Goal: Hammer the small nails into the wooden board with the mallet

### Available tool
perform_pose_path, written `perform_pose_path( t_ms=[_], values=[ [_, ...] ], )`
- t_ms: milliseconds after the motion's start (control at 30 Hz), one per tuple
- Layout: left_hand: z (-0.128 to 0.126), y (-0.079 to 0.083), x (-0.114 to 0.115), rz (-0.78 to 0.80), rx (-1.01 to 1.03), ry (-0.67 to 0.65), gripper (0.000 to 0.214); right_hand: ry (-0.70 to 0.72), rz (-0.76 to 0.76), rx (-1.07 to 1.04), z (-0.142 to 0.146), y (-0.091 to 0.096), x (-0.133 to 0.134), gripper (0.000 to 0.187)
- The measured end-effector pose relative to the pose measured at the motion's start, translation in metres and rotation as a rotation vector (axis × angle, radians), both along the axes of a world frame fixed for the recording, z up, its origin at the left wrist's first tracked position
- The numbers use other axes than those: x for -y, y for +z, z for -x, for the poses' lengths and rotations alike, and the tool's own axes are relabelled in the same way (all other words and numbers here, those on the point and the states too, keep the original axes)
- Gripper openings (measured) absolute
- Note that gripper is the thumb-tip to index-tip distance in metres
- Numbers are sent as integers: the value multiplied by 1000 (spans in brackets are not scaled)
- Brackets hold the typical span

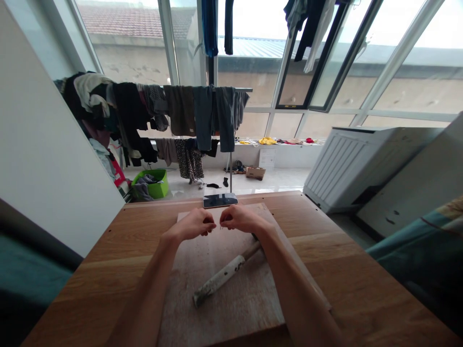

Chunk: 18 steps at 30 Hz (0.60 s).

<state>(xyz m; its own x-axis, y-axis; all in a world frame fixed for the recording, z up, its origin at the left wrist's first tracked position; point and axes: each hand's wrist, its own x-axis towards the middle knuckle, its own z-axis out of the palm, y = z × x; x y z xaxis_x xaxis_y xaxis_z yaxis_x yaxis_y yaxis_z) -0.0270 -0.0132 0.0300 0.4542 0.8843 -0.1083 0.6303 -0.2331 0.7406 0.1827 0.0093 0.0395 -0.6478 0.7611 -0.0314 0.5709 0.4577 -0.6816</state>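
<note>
Two hands meet above a wooden board at the centre of the frame.
One smartphone [220,200] lies just beyond them at the counter's [137,241] far edge; laundry [183,111] hangs upper left. One white-gripped tool [220,279] lies diagonally on the one board [202,315], lower centre, its far end partly hidden by the right forearm. Left hand [198,223] and right hand [237,218] face each other, slightly apart, fingertips pinched; whether they grip anything cannot be told.
</note>
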Motion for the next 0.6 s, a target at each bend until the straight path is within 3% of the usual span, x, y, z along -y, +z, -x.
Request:
perform_pose_path(
  t_ms=[400,600],
  values=[
    [-2,1,1,-61,-5,-48,16,41,60,-36,1,-6,-3,19],
    [-2,3,1,-39,-4,-66,20,38,110,-83,1,-5,-2,13]
  ],
)
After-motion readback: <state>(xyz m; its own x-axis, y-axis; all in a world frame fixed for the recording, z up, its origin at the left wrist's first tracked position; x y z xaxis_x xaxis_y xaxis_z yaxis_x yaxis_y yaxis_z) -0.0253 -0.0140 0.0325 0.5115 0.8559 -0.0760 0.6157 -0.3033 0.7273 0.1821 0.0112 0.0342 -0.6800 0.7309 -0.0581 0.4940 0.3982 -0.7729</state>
